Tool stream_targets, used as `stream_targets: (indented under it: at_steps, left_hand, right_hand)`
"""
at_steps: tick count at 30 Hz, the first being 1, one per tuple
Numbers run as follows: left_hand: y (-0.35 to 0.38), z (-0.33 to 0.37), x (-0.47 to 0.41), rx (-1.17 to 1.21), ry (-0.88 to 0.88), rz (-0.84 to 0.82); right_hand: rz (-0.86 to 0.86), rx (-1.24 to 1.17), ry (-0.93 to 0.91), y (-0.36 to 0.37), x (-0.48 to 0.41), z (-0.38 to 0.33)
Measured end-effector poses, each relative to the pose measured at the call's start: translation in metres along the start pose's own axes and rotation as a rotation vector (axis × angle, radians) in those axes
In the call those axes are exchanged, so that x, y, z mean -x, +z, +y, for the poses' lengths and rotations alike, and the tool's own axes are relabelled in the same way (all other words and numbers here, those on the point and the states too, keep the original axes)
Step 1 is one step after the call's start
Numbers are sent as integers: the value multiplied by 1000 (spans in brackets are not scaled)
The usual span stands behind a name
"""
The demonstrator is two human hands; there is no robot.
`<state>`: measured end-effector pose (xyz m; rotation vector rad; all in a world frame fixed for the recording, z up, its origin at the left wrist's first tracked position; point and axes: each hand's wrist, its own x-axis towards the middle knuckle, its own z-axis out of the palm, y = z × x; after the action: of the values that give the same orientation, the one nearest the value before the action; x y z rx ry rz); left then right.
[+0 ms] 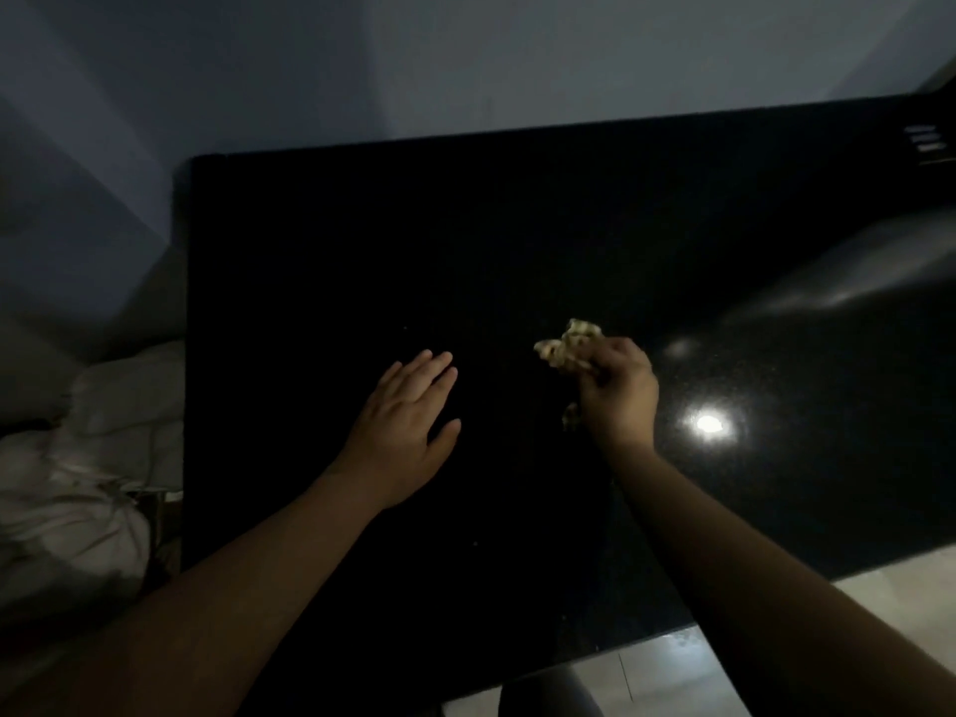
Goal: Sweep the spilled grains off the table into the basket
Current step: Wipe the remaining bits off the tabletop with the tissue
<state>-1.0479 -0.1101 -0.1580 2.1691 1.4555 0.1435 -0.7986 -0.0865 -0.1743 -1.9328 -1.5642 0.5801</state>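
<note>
Left of the table (517, 225) we see pale bundled cloth (93, 432). On the table our left hand (408, 432) lies flat, fingers straight and close together. A few tiny pale grains (405, 328) dot the table just beyond it. Further right over the table, our right hand (618, 390) grips a crumpled pale wad (569, 344)

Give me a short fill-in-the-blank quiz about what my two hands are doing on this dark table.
The left hand is open over the table and holds ____.
Between it and the right hand, the pale crumpled wad is in the ____ one.
The bright glare lies to the ____ of both hands.
Missing: nothing; right; right.
</note>
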Motion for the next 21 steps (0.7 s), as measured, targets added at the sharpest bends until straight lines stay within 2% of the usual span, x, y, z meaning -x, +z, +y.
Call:
stream_targets:
  at_steps: [4, 8, 10, 12, 14, 17, 19, 21]
  left_hand:
    - [-4, 10, -1, -24, -48, 23]
    - [-4, 21, -1, -42, -103, 42]
    - [-4, 29, -1, -49, -130, 30]
    - [-1, 37, 6, -46, -140, 21]
    - [3, 47, 20, 6, -136, 63]
    - [14, 61, 47, 100, -166, 157]
    - [25, 64, 63, 15, -188, 208]
    - [35, 66, 73, -65, -238, 214]
  right_hand:
    - [-89, -20, -131, -14, 62, 8]
    - [-286, -187, -99, -37, 97, 9]
    - [-256, -215, -68, -51, 90, 12]
    - [-119, -187, -32, -57, 64, 18]
    - [-60, -134, -7, -53, 37, 21]
    - [-188, -94, -30, -38, 39, 21]
    - [-264, -98, -95, -34, 70, 22]
    - [-266, -83, -187, -37, 107, 25]
